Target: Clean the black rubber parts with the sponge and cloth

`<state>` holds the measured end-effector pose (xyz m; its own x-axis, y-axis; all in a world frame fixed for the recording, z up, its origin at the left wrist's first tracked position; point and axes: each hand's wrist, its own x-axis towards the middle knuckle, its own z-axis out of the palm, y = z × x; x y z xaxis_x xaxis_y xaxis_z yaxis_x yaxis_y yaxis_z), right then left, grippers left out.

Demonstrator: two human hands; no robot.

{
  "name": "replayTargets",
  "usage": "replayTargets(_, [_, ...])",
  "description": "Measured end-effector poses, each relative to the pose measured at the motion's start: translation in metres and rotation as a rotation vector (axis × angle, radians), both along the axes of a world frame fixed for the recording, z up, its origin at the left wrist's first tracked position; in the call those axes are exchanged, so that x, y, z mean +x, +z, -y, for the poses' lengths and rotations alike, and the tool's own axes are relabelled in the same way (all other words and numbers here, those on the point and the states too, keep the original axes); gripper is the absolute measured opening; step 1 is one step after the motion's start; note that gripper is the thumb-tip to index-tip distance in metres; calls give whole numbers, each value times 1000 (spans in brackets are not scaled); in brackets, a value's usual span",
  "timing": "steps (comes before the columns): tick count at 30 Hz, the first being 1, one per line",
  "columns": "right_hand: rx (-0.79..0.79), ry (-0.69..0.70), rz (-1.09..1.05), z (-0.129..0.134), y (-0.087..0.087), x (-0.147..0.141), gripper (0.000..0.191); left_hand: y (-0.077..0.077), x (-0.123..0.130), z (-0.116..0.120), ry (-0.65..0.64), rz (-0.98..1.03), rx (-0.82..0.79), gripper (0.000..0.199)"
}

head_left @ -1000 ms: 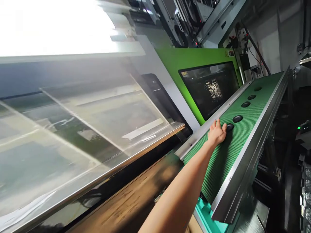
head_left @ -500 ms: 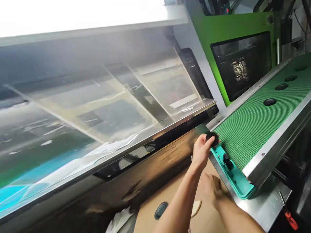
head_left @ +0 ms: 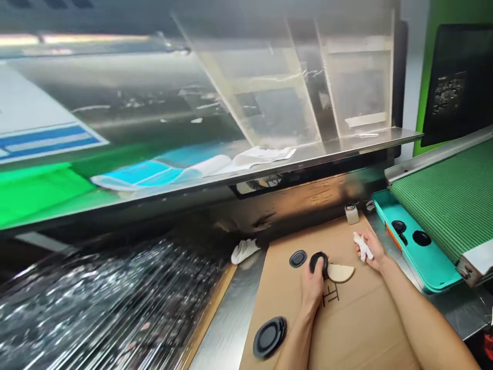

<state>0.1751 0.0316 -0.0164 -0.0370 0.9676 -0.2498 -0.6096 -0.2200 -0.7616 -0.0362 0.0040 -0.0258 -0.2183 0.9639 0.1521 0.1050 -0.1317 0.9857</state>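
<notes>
My left hand [head_left: 313, 281] pinches a round black plastic lid-like disc [head_left: 318, 261], thumb on top, low over the cardboard sheet [head_left: 358, 313]. Against the disc's right side lies a beige half-round piece [head_left: 341, 273]. My right hand [head_left: 373, 247] grips a crumpled white cloth or tissue [head_left: 362, 246] above the sheet's right part. Another black disc [head_left: 298, 258] rests just left of my left hand. Nearer to me, a small stack of black discs [head_left: 269, 336] sits at the sheet's left edge.
At right, a turquoise tray [head_left: 435, 264] with black round parts [head_left: 421, 238] stands by the end of a green conveyor belt [head_left: 458, 200]. A small bottle [head_left: 351, 214] is at the back. Left are a white glove-like cloth [head_left: 245, 251] and shiny plastic film [head_left: 115, 308]. A metal ledge [head_left: 269, 167] overhangs.
My left hand has come from the conveyor's end down to the cardboard with a black disc. My right hand has lifted, now with the white cloth showing. The view has swung left.
</notes>
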Motion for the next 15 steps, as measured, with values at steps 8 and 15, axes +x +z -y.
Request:
replayTargets(8, [148, 2, 111, 3, 0, 6, 32, 3, 25, 25, -386, -139, 26, 37])
replayTargets(15, [177, 20, 256, 13, 17, -1, 44, 0, 37, 39, -520, 5, -160, 47])
